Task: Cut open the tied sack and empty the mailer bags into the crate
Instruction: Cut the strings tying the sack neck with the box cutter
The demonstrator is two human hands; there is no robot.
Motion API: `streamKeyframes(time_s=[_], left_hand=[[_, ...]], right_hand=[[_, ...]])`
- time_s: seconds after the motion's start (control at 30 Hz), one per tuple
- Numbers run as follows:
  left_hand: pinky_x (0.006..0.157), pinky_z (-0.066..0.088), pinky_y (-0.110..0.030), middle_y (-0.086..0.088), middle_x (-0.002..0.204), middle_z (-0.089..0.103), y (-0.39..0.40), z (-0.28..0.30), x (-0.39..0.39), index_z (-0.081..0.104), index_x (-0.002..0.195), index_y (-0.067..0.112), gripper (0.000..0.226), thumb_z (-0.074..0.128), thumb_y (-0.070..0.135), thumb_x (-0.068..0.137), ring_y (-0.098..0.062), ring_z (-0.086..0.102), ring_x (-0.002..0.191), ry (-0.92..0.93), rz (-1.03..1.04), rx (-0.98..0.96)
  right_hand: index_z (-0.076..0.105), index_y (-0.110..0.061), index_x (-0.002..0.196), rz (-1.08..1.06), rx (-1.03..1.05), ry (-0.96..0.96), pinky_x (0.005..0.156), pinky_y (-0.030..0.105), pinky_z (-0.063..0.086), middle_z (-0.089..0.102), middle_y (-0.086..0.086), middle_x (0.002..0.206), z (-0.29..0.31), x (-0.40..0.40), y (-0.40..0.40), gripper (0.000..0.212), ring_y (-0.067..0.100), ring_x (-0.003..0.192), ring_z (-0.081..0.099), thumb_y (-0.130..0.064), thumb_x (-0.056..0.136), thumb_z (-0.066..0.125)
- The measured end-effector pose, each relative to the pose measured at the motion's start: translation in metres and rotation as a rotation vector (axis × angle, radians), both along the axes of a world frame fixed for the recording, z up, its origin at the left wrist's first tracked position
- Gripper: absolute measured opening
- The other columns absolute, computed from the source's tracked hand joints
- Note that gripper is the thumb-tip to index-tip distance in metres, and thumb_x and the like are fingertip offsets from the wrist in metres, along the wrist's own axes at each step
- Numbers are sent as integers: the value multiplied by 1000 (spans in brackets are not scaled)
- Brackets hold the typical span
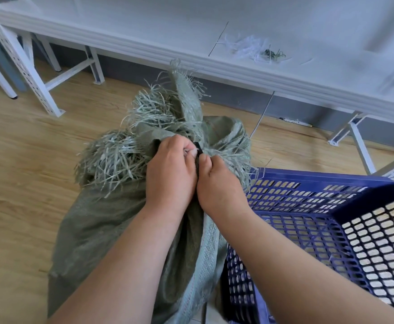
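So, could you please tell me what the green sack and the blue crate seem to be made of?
The sack looks like woven plastic strips, matte: a visible weave and flat, frayed ribbons at its mouth. The crate looks like moulded rigid plastic, slightly glossy, with uniform perforated walls.

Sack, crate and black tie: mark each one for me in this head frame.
sack [102, 220]: head view, woven green side below the frayed top.
crate [326, 181]: head view, blue far rim.
black tie [197, 147]: head view, dark strip showing between the two hands.
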State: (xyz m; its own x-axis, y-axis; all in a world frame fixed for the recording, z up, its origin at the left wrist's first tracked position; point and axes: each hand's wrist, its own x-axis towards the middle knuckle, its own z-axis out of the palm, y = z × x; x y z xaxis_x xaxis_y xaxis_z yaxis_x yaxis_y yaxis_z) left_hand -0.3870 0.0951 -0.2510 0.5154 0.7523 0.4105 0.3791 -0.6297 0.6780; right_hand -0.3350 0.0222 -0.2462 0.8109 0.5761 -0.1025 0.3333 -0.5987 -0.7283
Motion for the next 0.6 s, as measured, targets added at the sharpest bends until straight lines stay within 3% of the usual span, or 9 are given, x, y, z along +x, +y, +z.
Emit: streamKeyframes(time_s=[0.17, 0.27, 0.33, 0.43, 0.5, 0.6], left_hand=[[69, 33, -19, 3, 96, 63, 1, -1, 0, 61, 94, 13, 4, 58, 14, 92, -16, 55, 84, -100, 27, -43], [69, 29, -14, 8, 91, 60, 6, -2, -2, 61, 92, 14, 3, 59, 17, 92, -8, 50, 81, -129, 28, -89], [69, 31, -15, 9, 91, 62, 6, -1, -3, 60, 91, 18, 2, 60, 20, 92, -8, 53, 82, -112, -2, -131], [73, 41, -26, 13, 92, 65, 8, 6, -4, 58, 88, 29, 4, 61, 29, 90, -10, 59, 87, -76, -31, -250], [75, 45, -29, 14, 90, 65, 12, 15, -8, 61, 83, 32, 6, 65, 32, 87, -10, 59, 88, -46, -53, -282], [74, 45, -31, 14, 89, 63, 21, 30, -16, 63, 76, 34, 9, 70, 33, 82, -13, 57, 86, -18, -34, -229]], right_hand=[[45, -19, 98, -1, 25, 12, 72, 34, 28, 62, 15, 106, -5, 7, 0, 35, 36, 103, 56, -46, 101, 22], [43, -25, 89, -83, 199, 12, 68, 33, 31, 60, -5, 79, -9, -2, -12, 35, 29, 89, 57, -57, 95, 30], [45, -26, 86, -168, 332, -25, 63, 31, 36, 54, -12, 68, -8, 0, -21, 36, 16, 74, 56, -61, 90, 40], [54, -28, 87, -187, 415, -55, 65, 19, 41, 60, -15, 71, -3, 12, -28, 20, -1, 69, 55, -47, 86, 60], [60, -29, 90, -133, 421, -44, 70, 22, 45, 65, -15, 76, 2, 18, -26, 10, 0, 72, 58, -33, 85, 67], [65, -28, 92, -60, 477, 41, 74, 25, 50, 68, -13, 79, 10, 21, -21, 12, 0, 72, 61, -20, 83, 70]])
